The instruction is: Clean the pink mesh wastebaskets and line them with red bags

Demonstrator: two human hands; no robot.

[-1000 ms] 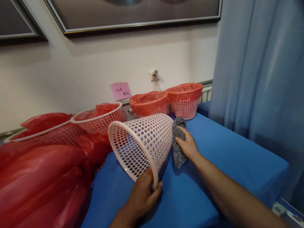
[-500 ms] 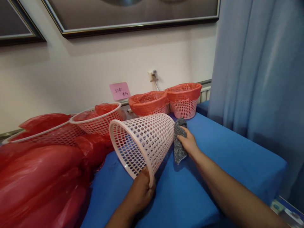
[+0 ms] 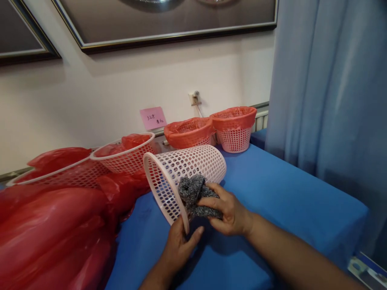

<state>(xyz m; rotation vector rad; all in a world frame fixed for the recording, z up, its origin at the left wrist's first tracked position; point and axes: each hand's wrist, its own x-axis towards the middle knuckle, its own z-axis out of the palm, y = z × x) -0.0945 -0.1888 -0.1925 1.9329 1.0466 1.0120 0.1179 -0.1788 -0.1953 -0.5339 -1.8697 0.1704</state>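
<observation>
A pale pink perforated plastic basket [image 3: 193, 165] lies on its side on the blue table [image 3: 272, 193], its open mouth facing left and toward me. My left hand [image 3: 179, 245] grips the lower rim of the mouth, thumb on the outside. My right hand [image 3: 226, 209] is closed on a grey speckled cloth [image 3: 193, 193] and presses it against the basket's side wall near the rim.
Two baskets lined with red bags [image 3: 234, 125] stand at the back by the wall. More baskets with loose red plastic bags [image 3: 60, 217] fill the left side. A blue curtain [image 3: 326, 88] hangs on the right. A pink note [image 3: 153, 117] is stuck to the wall.
My right hand has carried the grey cloth from the basket's base to its side wall near the rim. The left hand keeps its hold on the rim.
</observation>
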